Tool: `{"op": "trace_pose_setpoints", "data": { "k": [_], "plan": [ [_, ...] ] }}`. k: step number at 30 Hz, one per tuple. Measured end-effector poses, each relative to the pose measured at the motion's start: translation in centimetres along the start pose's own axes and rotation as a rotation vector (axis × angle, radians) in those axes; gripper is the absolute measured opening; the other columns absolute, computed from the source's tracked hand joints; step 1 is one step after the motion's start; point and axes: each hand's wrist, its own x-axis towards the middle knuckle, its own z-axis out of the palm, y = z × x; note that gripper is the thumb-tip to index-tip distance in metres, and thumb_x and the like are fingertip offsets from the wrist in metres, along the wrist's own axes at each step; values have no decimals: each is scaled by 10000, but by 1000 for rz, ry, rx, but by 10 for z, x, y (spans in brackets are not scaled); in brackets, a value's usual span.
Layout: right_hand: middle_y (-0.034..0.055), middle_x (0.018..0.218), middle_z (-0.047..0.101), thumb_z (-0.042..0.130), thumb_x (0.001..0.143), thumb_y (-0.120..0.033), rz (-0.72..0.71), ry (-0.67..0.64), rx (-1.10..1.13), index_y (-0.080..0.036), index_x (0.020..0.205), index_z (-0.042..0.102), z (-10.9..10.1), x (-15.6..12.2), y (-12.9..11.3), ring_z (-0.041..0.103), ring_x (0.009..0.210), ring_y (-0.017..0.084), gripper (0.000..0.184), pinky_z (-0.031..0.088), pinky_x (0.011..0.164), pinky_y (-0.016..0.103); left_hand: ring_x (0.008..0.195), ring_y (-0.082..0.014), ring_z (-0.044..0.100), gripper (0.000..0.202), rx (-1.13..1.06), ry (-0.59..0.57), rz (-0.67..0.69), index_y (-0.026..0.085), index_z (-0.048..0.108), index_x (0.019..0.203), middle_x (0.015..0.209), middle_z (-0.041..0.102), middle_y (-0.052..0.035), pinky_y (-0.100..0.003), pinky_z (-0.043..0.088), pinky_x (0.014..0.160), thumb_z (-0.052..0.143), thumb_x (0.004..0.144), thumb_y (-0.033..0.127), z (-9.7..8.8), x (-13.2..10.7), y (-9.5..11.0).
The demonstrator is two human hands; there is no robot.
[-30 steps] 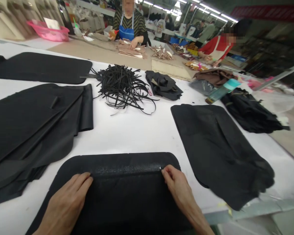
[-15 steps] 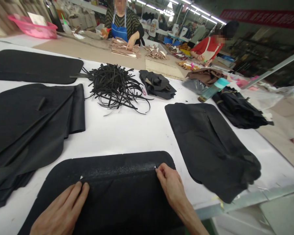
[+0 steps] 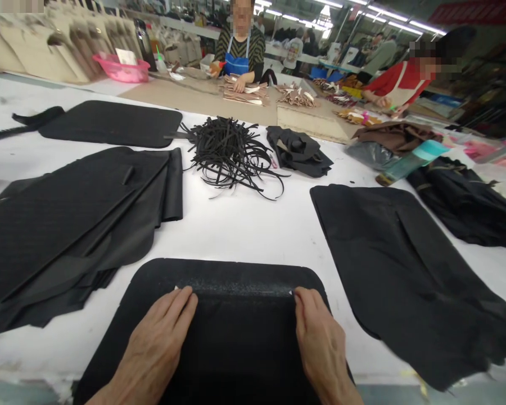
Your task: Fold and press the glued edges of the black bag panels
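Observation:
A black leather-like panel point(image 3: 240, 343) with rounded corners lies in front of me, a dull greyish strip point(image 3: 236, 289) running across it near its far edge. A straight black edge lies along the near side of that strip. My left hand point(image 3: 158, 337) grips this edge at its left end, fingers together, thumb hidden. At the right end, my right hand point(image 3: 320, 332) is closed on the same edge with fingertips pressed down. Small white marks point(image 3: 290, 292) show beside the fingertips of both hands.
Black panels are stacked at left point(image 3: 88, 214) and right point(image 3: 396, 253); another panel point(image 3: 113, 124) lies farther back. Beyond are a heap of black strips point(image 3: 231, 149), folded black pieces point(image 3: 299, 149) and a teal-capped bottle point(image 3: 413, 162). Two co-workers sit across the table.
My view has turned left, so the things on the table appear farther right. Both hands stay on the black edge, and the panel now looks straighter in front of me.

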Motion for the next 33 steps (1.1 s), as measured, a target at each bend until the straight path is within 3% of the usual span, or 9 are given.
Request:
{"op": "trace_pose_setpoints", "data": {
  "k": [3, 5, 10, 18, 22, 27, 33],
  "plan": [
    [84, 972, 606, 281, 898, -77, -300, 63, 30, -178, 1051, 543, 7, -6, -26, 567, 868, 222, 319, 424, 748, 328, 1001, -193, 546, 479, -75, -46, 102, 134, 593, 1097, 1113, 623, -59, -308, 414, 895, 329, 732, -32, 6, 11, 17],
    [77, 1033, 611, 307, 858, -26, -401, 81, 37, -171, 1082, 558, 15, -10, -40, 553, 925, 226, 366, 415, 810, 338, 1006, -195, 550, 499, -78, -134, 133, 145, 565, 1138, 1125, 619, -53, -322, 426, 886, 338, 729, -28, 13, 17, 27],
    [81, 1080, 609, 373, 798, -3, -449, 48, 17, -154, 1160, 543, 28, -13, -45, 528, 988, 237, 427, 409, 862, 355, 1077, -215, 528, 550, -53, -301, 147, 132, 482, 1234, 1188, 577, -98, -364, 438, 893, 321, 737, -39, 23, 19, 36],
    [84, 1076, 600, 465, 742, -32, -465, -81, -115, -220, 1201, 527, 22, -5, -54, 541, 936, 287, 500, 460, 777, 411, 1050, -243, 536, 477, -70, -323, 135, 129, 444, 1261, 1190, 557, -114, -393, 444, 880, 350, 807, 19, 21, 25, 40],
    [73, 1051, 617, 417, 708, -2, -559, -5, -82, -197, 1180, 536, 19, -5, -33, 551, 939, 249, 524, 465, 788, 357, 1095, -236, 506, 491, -97, -299, 151, 91, 438, 1258, 1233, 538, -99, -362, 428, 931, 368, 778, 12, 21, 13, 30],
    [98, 1048, 622, 384, 667, 15, -685, 102, -142, -141, 1160, 540, 19, -6, 24, 568, 928, 226, 540, 472, 763, 309, 1120, -223, 492, 565, -56, -291, 107, 42, 429, 1256, 1235, 540, -113, -314, 410, 973, 357, 700, -34, 6, -10, 2],
    [71, 973, 643, 385, 723, -9, -753, 127, -195, -165, 1105, 561, 23, -4, 63, 596, 880, 197, 449, 481, 745, 265, 1095, -172, 519, 591, 27, -199, 33, 94, 477, 1211, 1171, 588, -77, -255, 421, 962, 311, 667, -68, -5, -34, -26]
  ]
}}
